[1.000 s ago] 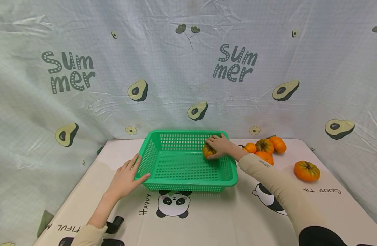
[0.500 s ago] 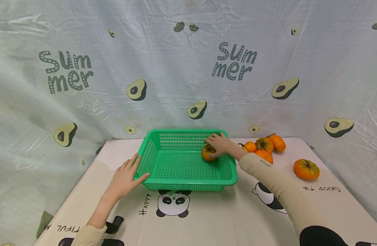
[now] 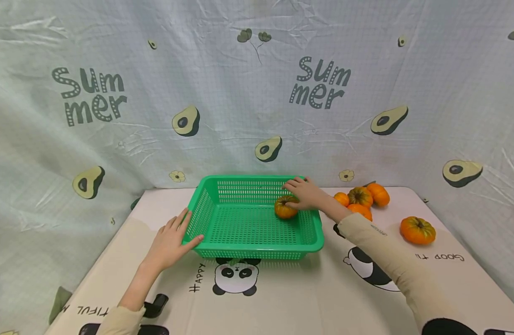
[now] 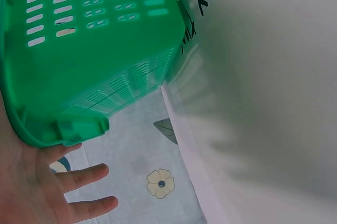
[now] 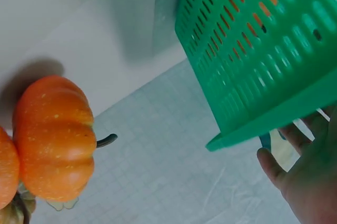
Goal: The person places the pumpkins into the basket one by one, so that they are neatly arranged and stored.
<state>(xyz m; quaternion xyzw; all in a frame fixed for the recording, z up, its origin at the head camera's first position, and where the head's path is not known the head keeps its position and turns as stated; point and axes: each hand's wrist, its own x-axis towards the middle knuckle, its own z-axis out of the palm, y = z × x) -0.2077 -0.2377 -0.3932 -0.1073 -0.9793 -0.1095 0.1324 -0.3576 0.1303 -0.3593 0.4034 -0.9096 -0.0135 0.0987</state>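
A green plastic basket [image 3: 257,249] stands on the table with one small orange-green pumpkin [image 3: 284,210] inside, near its right end. Above that pumpkin is my right hand [image 3: 307,193], fingers loosely extended over the basket's back right rim and thumb overlapping the pumpkin's top. In the right wrist view, my right hand [image 5: 314,174] appears beyond the basket wall [image 5: 237,76] with nothing gripped. My left hand [image 3: 169,243] rests at the basket's left rim, fingers spread. The left wrist view has its straight fingers [image 4: 87,177] reaching past the rim.
Several small orange pumpkins [image 3: 360,197] cluster right of the basket, partly behind the right forearm. A lone pumpkin [image 3: 418,231] lies farther right. The tablecloth [image 3: 273,298] has panda prints, and a printed curtain [image 3: 223,93] hangs behind the table.
My right hand has let go of the pumpkin and shifted up and to the right. The pumpkin now sits on the basket floor, more of it showing. My left hand stays put.
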